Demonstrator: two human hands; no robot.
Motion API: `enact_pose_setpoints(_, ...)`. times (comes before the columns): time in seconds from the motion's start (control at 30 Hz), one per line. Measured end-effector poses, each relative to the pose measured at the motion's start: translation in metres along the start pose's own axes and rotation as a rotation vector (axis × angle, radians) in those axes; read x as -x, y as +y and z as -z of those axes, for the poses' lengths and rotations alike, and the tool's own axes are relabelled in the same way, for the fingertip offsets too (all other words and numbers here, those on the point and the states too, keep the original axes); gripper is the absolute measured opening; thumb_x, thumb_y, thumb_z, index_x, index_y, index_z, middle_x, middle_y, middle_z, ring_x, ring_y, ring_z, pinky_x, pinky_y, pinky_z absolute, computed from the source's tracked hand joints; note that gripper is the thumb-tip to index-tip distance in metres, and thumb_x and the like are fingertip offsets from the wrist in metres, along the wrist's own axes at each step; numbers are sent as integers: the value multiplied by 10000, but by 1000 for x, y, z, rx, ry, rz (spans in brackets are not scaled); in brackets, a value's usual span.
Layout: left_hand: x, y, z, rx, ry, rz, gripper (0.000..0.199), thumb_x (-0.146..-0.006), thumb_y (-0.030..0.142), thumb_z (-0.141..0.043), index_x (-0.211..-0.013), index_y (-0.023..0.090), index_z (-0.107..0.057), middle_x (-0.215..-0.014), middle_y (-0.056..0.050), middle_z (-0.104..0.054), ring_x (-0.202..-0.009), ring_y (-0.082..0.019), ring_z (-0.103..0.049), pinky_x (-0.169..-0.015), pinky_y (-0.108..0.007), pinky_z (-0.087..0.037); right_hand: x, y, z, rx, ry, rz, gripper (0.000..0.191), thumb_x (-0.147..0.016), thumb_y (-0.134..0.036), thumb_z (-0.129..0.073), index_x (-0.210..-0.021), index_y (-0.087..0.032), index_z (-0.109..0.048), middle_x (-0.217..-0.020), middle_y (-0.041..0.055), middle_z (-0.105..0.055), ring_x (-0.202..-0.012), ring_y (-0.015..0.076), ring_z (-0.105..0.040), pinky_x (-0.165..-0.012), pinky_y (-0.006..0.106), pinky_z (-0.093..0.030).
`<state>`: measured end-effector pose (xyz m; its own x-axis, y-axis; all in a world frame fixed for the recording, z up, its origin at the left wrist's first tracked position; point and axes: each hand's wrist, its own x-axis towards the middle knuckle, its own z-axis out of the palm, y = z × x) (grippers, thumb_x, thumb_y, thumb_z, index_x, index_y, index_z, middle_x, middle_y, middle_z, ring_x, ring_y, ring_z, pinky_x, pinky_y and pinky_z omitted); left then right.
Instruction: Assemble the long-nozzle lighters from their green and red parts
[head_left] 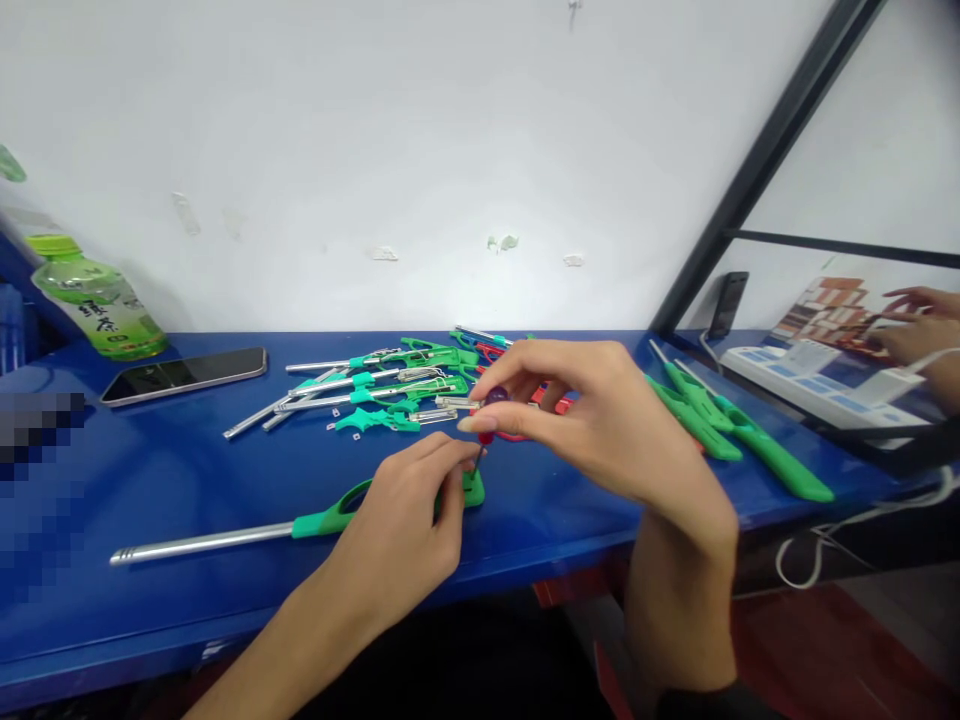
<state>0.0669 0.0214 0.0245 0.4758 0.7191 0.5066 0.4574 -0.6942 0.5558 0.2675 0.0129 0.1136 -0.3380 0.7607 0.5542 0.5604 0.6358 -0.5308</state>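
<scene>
A green long-necked lighter (322, 522) with a silver tube lies flat near the table's front edge, its tube pointing left. My left hand (409, 510) presses over its handle, fingers closed on it and hiding the middle. Above the handle's right end, my right hand (577, 410) pinches a small screwdriver (495, 408) with a dark purple and red grip. The thin shaft slants down to the green handle; whether its tip sits in a screw I cannot tell. Behind both hands lies a pile of opened lighters (405, 385) with silver tubes, wires and green or red shells.
Several green lighters (750, 440) lie to the right on the blue table (247, 610). At left are a phone (187, 375) and a green-capped bottle (97, 300). A white power strip (825, 390) stands behind the black frame, near another person's hands (922, 325).
</scene>
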Motion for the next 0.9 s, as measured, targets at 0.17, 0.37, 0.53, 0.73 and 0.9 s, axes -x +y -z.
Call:
enact_pose_setpoints(0.17,1,-1,1,-60,-1,-5,373,-1007,83,-412,-1109,188,-755,-1042,-68,-781,-920,-216,-762,-862,-360,-593,8,-1,16,71,129,-16,126,-933,-370,-874,-900,-252,-846,-880,2,-843,-750,169,-751,-674,283,-578)
enact_pose_setpoints(0.37,6,2,7,-245,-107,-54,346,-1097,198,-423,-1171,174,-760,-1148,-118,-746,-1085,-295,-693,-927,-456,-600,19,8,37,77,159,-106,102,-902,-370,-898,-909,-276,-860,-883,11,-853,-755,216,-793,-660,317,-625)
enact_pose_setpoints(0.53,14,0,20,-644,-243,-69,398,-1027,278,-651,-1404,164,-706,-1308,-196,-704,-1161,-418,-677,-894,-564,-600,7,21,24,14,-113,-179,41,-937,-274,-845,-934,-233,-840,-848,-13,-844,-726,179,-798,-674,281,-603)
enact_pose_setpoints(0.73,15,-13,20,-817,-384,-120,294,-1036,184,-633,-1309,211,-738,-1064,-114,-742,-904,-313,-716,-750,-394,-524,2,38,8,210,-337,-227,181,-898,-150,-841,-1042,-254,-805,-952,-7,-844,-897,200,-797,-789,294,-554)
enact_pose_setpoints(0.9,18,-19,17,-809,-276,-251,308,-1045,151,-582,-1323,217,-697,-1073,-106,-716,-917,-295,-670,-763,-373,-450,4,58,-8,246,-511,-258,290,-852,-70,-823,-1087,-234,-783,-894,2,-813,-802,196,-756,-695,281,-512)
